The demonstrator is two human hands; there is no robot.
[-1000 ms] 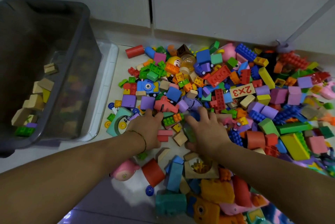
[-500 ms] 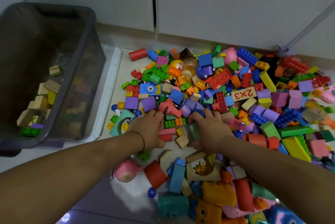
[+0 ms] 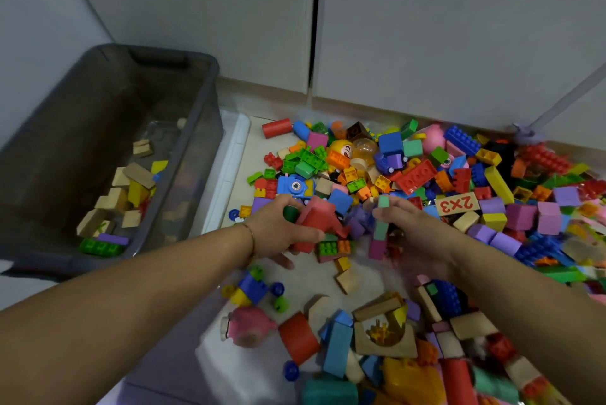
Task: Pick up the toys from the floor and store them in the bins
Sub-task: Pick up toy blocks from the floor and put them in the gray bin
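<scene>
Partly hidden red block (image 3: 317,215), left hand (image 3: 275,235) (blurred)

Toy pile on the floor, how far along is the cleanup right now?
Early. Done: the grey bin holds only a few wooden blocks and a green brick. In hand: the left hand grips a red block, the right hand holds a green block. Left: nearly the whole toy pile lies on the floor.
</scene>
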